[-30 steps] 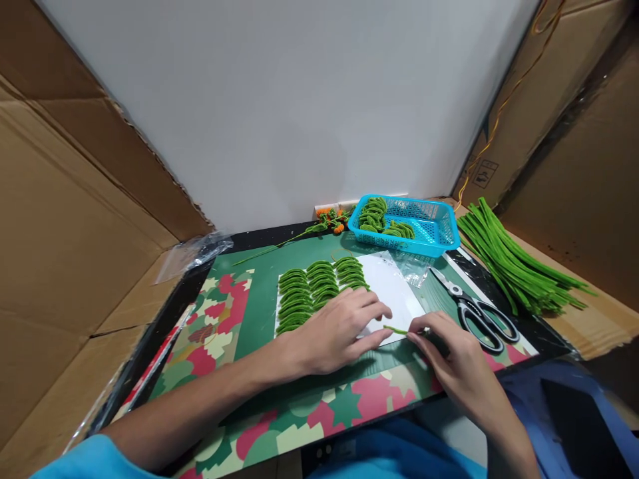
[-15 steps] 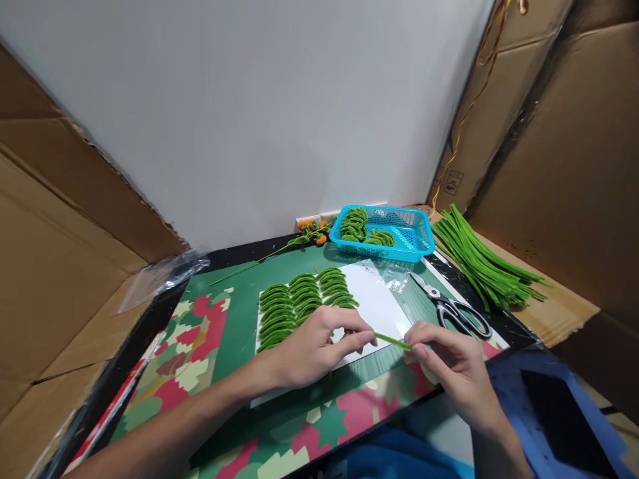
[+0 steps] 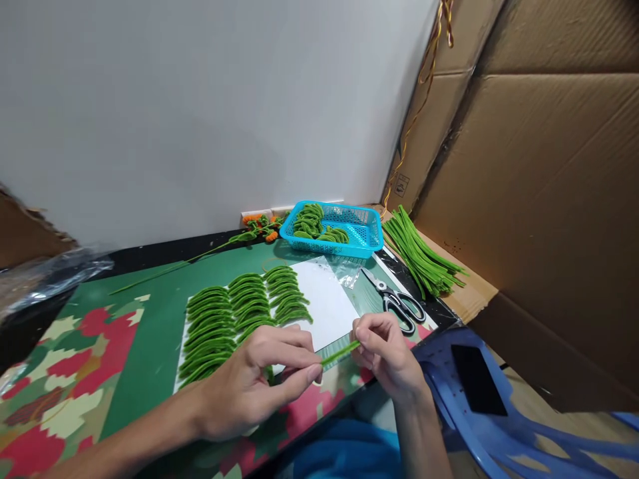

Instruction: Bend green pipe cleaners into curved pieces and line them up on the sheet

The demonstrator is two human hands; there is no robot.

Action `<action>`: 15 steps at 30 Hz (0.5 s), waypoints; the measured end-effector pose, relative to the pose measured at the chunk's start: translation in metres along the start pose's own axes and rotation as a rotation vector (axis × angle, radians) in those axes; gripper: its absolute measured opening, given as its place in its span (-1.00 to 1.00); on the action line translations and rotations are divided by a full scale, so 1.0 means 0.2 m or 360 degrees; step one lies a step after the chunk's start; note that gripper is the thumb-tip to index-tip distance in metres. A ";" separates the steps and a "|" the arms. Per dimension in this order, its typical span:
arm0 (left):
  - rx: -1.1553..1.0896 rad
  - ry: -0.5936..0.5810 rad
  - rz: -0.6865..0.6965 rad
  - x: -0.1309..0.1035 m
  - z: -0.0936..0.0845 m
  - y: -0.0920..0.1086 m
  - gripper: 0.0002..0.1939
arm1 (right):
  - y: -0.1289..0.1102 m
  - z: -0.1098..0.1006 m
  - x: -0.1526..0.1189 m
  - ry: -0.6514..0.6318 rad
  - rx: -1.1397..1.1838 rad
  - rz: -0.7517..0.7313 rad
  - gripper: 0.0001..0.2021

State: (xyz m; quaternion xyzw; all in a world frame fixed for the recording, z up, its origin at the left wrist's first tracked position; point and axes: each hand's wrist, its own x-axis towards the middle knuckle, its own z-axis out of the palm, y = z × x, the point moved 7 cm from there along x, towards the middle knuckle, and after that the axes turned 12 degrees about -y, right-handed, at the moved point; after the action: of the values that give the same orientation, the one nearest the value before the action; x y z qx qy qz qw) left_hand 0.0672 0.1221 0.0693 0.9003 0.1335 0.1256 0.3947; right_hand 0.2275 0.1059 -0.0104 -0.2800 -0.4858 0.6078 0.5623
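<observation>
A short green pipe cleaner [image 3: 340, 353] stretches between my hands above the front edge of the table. My left hand [image 3: 269, 372] pinches its left end between thumb and fingers. At the other end, my right hand [image 3: 382, 346] grips it between thumb and forefinger. Beyond my hands lies a white sheet [image 3: 327, 293] bearing rows of curved green pipe cleaner pieces [image 3: 210, 326]. My left hand partly hides the nearest ones. Scissors [image 3: 397, 303] with black and grey handles rest just behind my right hand.
A blue basket [image 3: 372, 241] at the back holds folded green pieces [image 3: 309, 219]. Right of it lies a bundle of long green pipe cleaners [image 3: 424, 256]. Orange flowers on green stems [image 3: 257, 226] lie left of the basket. A blue stool [image 3: 449, 412] with a black phone-like slab [image 3: 478, 380] stands at right.
The view has swung to the right, so the table things appear farther left. Both hands still hold the pipe cleaner, which now slants up toward the right hand instead of down.
</observation>
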 end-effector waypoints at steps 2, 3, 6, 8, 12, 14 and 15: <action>0.0102 0.0001 -0.0008 0.00 0.00 0.01 -0.60 | 0.02 -0.02 0.00 -0.0027 -0.0021 0.0066 -0.50; 0.0143 -0.0002 -0.0007 0.00 0.00 0.02 -0.59 | 0.03 -0.03 0.00 -0.0036 -0.0045 0.0092 -0.50; 0.0231 -0.0013 0.0031 0.00 0.01 0.04 -0.59 | 0.04 -0.04 -0.01 -0.0059 -0.0177 0.0164 -0.53; 0.0279 -0.0037 0.0056 0.00 0.01 0.06 -0.60 | 0.03 -0.04 -0.02 -0.0073 -0.0280 0.0216 -0.57; 0.0361 -0.0126 0.0037 0.01 -0.02 0.07 -0.59 | 0.01 -0.01 -0.03 -0.0020 -0.0411 0.0243 -0.60; 0.0372 -0.0154 0.0000 0.00 -0.05 0.05 -0.58 | 0.01 -0.01 -0.02 0.0046 -0.0426 0.0201 -0.59; 0.0369 -0.0161 -0.0027 0.00 -0.06 0.04 -0.58 | 0.00 -0.01 -0.02 0.0082 -0.0418 0.0172 -0.58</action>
State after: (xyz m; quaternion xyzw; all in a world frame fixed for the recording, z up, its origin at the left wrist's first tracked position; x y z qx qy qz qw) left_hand 0.0649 0.1250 0.0823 0.9439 0.1346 0.0606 0.2953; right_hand 0.2292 0.1035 -0.0121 -0.3924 -0.5308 0.5611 0.4994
